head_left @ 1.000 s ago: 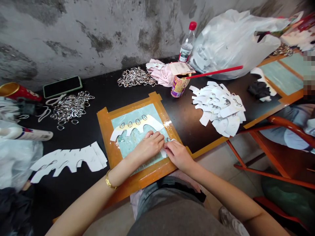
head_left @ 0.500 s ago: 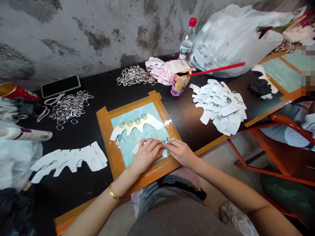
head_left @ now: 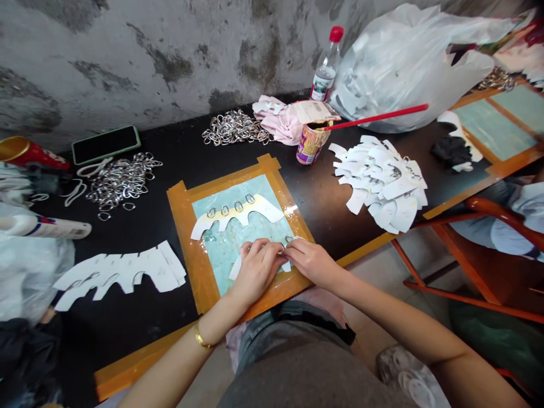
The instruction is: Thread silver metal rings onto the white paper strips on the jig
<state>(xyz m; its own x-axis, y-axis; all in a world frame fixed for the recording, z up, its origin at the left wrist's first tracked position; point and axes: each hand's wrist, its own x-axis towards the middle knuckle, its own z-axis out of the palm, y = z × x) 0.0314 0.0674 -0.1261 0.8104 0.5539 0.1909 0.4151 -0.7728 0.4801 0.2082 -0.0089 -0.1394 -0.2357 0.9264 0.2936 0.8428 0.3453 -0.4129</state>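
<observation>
On the pale green sheet [head_left: 221, 262] in front of me, my left hand [head_left: 258, 267] and my right hand [head_left: 313, 262] meet over a white scalloped piece [head_left: 235, 267], mostly covered by them. My left fingers are curled down on it. The right thumb and fingertips pinch its edge close to a metal ring [head_left: 289, 238]; exactly what the fingertips press is hidden. Farther up the sheet lies another scalloped piece [head_left: 272, 212], with a yellowish upper strip and several rings along that edge.
Orange tape [head_left: 182, 238] frames the sheet. Left are overlapping white cut pieces [head_left: 127, 269], a pile of metal rings [head_left: 123, 180], a phone [head_left: 106, 144] and a white bottle [head_left: 55, 228]. Right are a paper cup [head_left: 311, 144] under a red stick [head_left: 378, 117] and a heap of white pieces [head_left: 382, 175].
My fingers have closed in over the near piece's upper edge, hiding one of the rings that showed between my hands. The view has shifted slightly.
</observation>
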